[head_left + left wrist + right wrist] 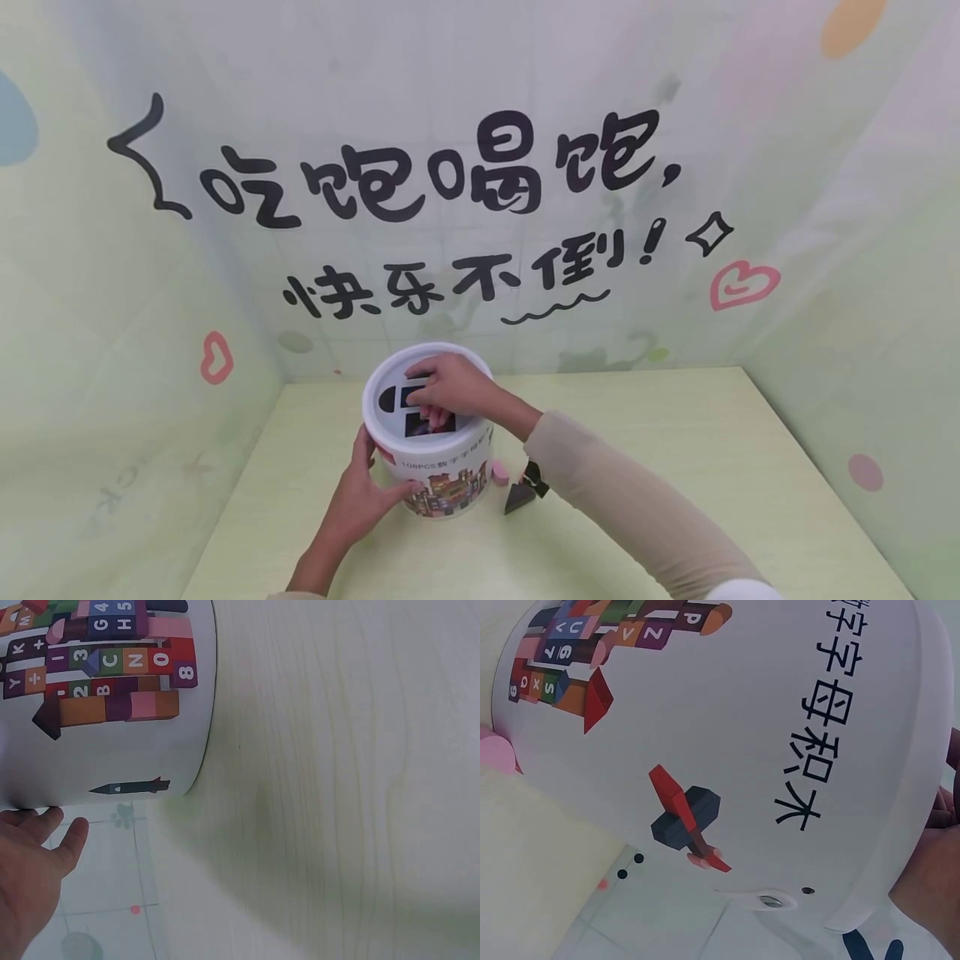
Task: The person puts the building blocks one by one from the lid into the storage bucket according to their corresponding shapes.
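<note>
A white round bucket point(450, 454) with printed letter blocks stands on the table, its lid point(382, 418) cut with dark slots of several shapes. Against the bucket's left side rests my left hand point(358, 500), thumb spread along the front; the left wrist view shows the fingertips of this left hand point(34, 862) at the wall. Over the lid my right hand point(453, 392) bends its fingers down at the rectangular slots. Whether a block sits between those fingers is hidden. In the right wrist view only an edge of the right hand point(934, 862) appears, beyond the rim.
To the right of the bucket lie a pink block point(500, 474), a dark triangular block point(519, 499) and a black piece point(536, 478), partly under my right sleeve. The pale table point(675, 442) meets a printed cloth backdrop point(450, 75) behind and at both sides.
</note>
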The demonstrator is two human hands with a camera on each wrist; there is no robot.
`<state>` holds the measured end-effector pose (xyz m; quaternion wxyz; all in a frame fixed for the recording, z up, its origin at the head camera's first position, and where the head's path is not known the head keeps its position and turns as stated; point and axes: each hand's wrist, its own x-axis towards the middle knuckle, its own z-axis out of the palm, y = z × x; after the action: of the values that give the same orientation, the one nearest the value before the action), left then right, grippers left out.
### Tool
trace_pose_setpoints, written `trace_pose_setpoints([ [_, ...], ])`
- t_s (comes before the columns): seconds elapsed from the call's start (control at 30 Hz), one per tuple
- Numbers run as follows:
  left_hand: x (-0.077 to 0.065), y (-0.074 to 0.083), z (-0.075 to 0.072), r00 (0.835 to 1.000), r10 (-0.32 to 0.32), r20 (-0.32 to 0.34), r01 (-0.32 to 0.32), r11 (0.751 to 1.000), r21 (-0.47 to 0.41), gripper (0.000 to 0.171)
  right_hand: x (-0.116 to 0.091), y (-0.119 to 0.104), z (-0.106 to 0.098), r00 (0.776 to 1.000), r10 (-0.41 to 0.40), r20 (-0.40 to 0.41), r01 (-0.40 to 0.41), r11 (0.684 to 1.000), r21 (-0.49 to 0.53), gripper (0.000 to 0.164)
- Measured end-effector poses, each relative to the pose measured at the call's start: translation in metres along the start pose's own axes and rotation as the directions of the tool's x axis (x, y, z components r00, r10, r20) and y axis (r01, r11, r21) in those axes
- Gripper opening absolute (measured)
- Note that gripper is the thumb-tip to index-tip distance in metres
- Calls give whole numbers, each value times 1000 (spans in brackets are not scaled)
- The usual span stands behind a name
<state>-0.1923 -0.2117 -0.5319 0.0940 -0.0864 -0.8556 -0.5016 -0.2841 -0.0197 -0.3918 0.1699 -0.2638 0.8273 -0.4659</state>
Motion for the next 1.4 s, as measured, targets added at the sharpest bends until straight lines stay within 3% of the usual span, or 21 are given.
trace_pose_setpoints([
  [0.4, 1, 0, 0, 999, -41, -2, 41, 999, 29, 120, -8, 7, -16, 999, 17, -50, -16, 999, 38, 38],
  [0.63, 1, 0, 1, 1000, -26, -5, 26, 999, 28, 121, -18, 19, -31, 994, 34, -101, -32, 999, 22, 37],
  [1.13, 0, 0, 1, 1000, -27, -12, 28, 999, 40, 120, -41, 48, -63, 975, 94, -204, -72, 991, 113, 39],
  [1.4, 0, 0, 1, 999, -35, -9, 35, 999, 34, 122, -54, 64, -74, 968, 135, -211, -100, 981, 166, 41],
])
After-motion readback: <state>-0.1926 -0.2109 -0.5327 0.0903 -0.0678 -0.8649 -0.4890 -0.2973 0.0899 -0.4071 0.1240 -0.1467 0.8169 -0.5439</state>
